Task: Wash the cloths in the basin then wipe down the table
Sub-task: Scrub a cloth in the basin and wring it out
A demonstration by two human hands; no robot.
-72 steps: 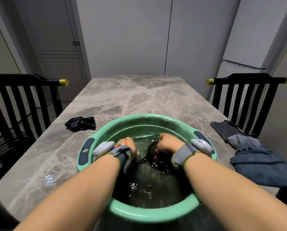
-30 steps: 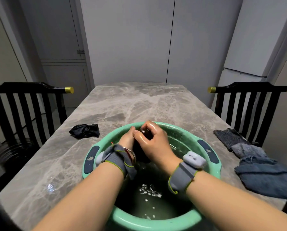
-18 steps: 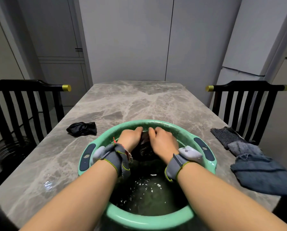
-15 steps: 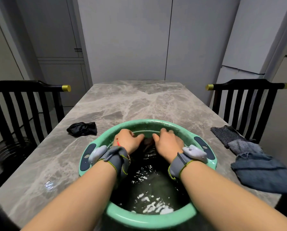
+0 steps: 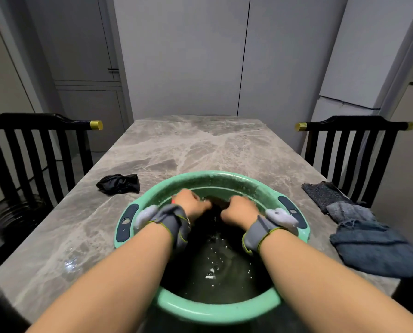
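Note:
A green basin (image 5: 200, 311) full of dark water stands on the marble table (image 5: 200, 145) right in front of me. Both my hands are inside it at the far side. My left hand (image 5: 192, 203) and my right hand (image 5: 240, 209) each grip an end of a dark wet cloth (image 5: 218, 203) that shows between them at the water's surface. Most of that cloth is hidden by my fingers and the water. Both wrists wear grey straps.
A crumpled black cloth (image 5: 119, 183) lies on the table left of the basin. On the right edge lie a dark knit cloth (image 5: 323, 194), a grey cloth (image 5: 349, 211) and a blue cloth (image 5: 373, 248). Black chairs (image 5: 32, 150) flank the table. A water puddle (image 5: 71, 263) sits front left.
My hands lifted the cloth above the water a second ago, then lowered it back. They now sit slightly apart at the basin's far side, still gripping it.

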